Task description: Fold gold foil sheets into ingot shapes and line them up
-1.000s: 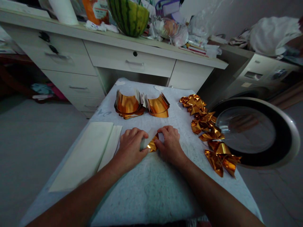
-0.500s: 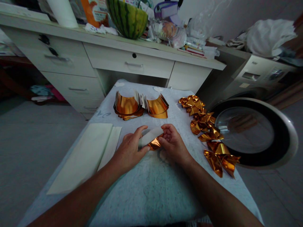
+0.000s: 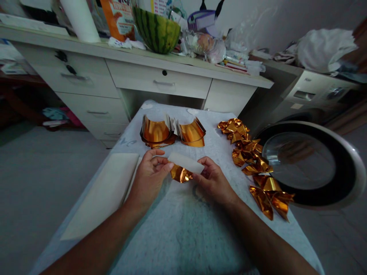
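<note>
Between my hands, above the middle of the cloth-covered table point(image 3: 183, 236), is a strip of white paper point(image 3: 186, 163) lying over a crinkled piece of gold foil point(image 3: 180, 173). My left hand point(image 3: 149, 177) pinches the left end of the foil and paper between thumb and fingers. At the other end, my right hand point(image 3: 215, 179) grips the right corner, thumb below and fingers behind. Beyond my hands stand two stacks of curved gold foil sheets point(image 3: 156, 130). A row of twisted gold foil pieces point(image 3: 252, 152) runs down the table's right side.
White paper sheets point(image 3: 100, 194) lie on the left, partly under my left forearm. Behind the table is a white desk point(image 3: 160, 82) with drawers, bearing a cut watermelon point(image 3: 156, 30) and plastic bags. An open washing machine door point(image 3: 309, 164) juts out close to the table's right edge.
The white paper has turned from slanting up rightward to slanting down rightward. My left hand has shifted its hold to the left end, and more gold foil shows below the paper.
</note>
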Tool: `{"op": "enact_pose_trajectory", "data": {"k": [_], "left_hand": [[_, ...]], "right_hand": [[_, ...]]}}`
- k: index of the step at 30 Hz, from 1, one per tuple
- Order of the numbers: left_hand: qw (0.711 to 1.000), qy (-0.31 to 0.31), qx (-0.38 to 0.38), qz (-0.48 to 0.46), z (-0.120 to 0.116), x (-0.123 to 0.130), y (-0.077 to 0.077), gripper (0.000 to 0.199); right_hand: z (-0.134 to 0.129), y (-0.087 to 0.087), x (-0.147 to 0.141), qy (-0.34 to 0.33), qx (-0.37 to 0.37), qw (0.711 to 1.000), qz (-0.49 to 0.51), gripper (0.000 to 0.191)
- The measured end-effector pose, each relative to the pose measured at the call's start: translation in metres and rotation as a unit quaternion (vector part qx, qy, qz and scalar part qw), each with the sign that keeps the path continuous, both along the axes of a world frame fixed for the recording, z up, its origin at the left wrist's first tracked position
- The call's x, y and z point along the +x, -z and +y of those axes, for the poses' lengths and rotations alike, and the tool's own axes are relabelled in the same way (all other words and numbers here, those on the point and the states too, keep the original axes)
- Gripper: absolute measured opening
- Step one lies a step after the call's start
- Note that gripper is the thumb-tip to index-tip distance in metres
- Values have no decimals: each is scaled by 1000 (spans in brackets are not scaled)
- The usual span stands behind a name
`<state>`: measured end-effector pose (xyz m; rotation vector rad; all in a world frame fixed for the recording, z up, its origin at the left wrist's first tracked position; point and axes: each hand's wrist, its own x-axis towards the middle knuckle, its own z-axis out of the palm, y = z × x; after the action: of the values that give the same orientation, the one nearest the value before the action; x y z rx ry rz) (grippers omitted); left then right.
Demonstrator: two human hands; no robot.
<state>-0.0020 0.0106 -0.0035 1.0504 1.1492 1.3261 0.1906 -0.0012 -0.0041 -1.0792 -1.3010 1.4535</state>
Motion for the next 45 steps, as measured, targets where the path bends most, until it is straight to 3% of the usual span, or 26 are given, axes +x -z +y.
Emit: {"op": "enact_pose_trajectory", "data": {"k": [5, 11, 17, 22, 25, 29, 33, 36, 38, 41, 45], "left_hand": [[999, -11, -11, 37, -3, 2, -5, 8], [999, -15, -13, 46, -4, 3, -7, 17], [996, 36, -6, 76, -6, 4, -5, 33], [995, 24, 7, 96, -7, 6, -6, 8], [994, 22, 2, 104, -7, 6, -7, 6], [992, 83, -37, 83, -9, 5, -8, 25], [987, 120, -29, 98, -10, 6, -4, 51], [986, 123, -21, 110, -9, 6, -1, 52], [988, 118, -18, 102, -7, 6, -1, 50], [992, 106, -21, 58, -6, 6, -4, 45], [995, 95, -35, 20, -6, 6, -8, 39]], "right_hand": [[-9, -1, -6, -25, 37, 998, -46, 37], [-9, 1, -6, -27, 46, 998, -46, 41], [-9, 3, -6, -16, 46, 998, -40, 46], [-9, 4, -8, 4, 35, 999, -39, 47], [-8, 7, -8, 4, 33, 998, -57, 45], [-6, 8, -8, 25, 26, 997, -74, 42], [-5, 5, -10, 34, 15, 997, -69, 39], [-5, 5, -9, 17, 18, 996, -83, 40], [-6, 5, -7, 5, 40, 995, -95, 41], [-7, 4, -2, 12, 133, 980, -147, 46], [-7, 1, 1, 2, 291, 911, -292, 67]]}}
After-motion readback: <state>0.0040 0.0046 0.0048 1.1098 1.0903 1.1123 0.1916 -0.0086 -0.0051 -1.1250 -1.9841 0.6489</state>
